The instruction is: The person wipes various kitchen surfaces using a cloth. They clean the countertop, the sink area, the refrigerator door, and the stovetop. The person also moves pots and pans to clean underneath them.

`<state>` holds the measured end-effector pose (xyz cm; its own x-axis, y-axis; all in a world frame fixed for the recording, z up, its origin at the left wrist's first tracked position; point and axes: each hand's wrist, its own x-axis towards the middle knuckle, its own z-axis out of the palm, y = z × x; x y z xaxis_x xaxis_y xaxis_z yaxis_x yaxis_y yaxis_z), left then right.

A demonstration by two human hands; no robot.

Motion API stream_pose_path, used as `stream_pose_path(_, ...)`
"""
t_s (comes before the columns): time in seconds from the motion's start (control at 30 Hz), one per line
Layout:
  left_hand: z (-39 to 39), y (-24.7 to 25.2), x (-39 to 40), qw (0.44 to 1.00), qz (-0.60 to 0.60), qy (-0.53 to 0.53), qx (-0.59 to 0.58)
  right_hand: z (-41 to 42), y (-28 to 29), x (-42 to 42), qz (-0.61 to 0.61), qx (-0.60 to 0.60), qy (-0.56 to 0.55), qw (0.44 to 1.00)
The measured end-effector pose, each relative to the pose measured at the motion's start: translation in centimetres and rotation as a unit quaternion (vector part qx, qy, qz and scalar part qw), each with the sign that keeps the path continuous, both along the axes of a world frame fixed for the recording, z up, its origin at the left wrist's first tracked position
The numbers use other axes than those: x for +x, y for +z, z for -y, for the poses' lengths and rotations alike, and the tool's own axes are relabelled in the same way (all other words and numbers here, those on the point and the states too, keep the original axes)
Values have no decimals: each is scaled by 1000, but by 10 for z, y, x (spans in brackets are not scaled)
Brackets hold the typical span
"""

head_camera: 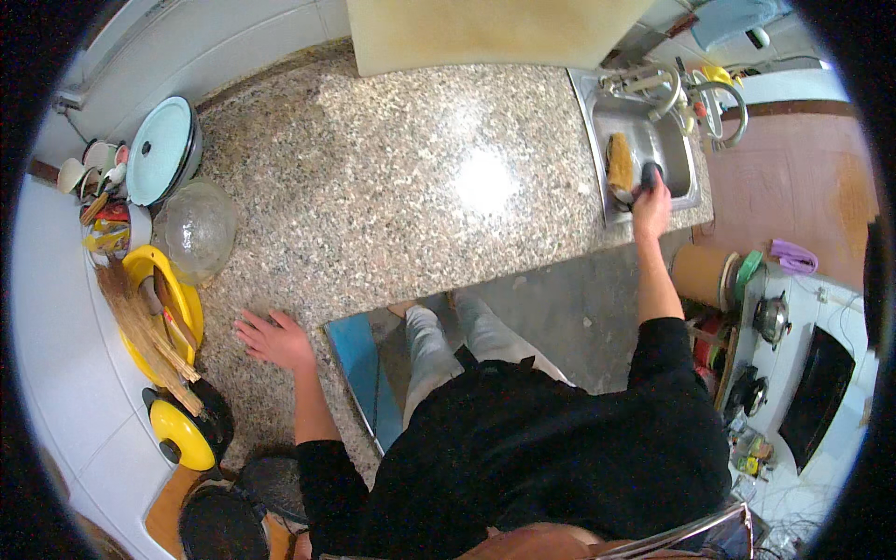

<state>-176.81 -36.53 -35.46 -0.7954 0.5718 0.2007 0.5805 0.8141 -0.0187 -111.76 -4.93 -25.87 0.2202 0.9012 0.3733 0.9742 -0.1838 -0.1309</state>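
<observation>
My right hand (652, 206) reaches into the steel sink (597, 150) on the right, its fingers around a small dark object (651, 175) that I cannot identify. Beside it in the sink lies a brown, rough-looking piece (619, 164), perhaps a cloth or a scrubber. The faucet (668, 91) stands at the sink's far edge. My left hand (275, 341) rests palm down on the granite countertop (378, 210), with its fingers spread and nothing in it. To its left are a yellow plastic basin (199, 308) and a straw whisk broom (143, 332).
A glass bowl (201, 227) and a light-blue basin (162, 150) stand at the left wall. Near my left arm are a yellow lid (183, 434), a black pan (222, 525) and other dark cookware. A pale board (490, 31) stands at the back. A stove area with a kettle (771, 318) lies right.
</observation>
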Motion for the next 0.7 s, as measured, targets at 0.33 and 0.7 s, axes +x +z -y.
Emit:
stream_pose_path(0.33, 6, -11, -13, 999, 28, -31, 28, 187, -57, -383, -198, -136, 645, 725)
stream_pose_path(0.7, 10, -21, 96, 980, 16, -144, 139, 113, -32, -53, -241, -304, 420, 821)
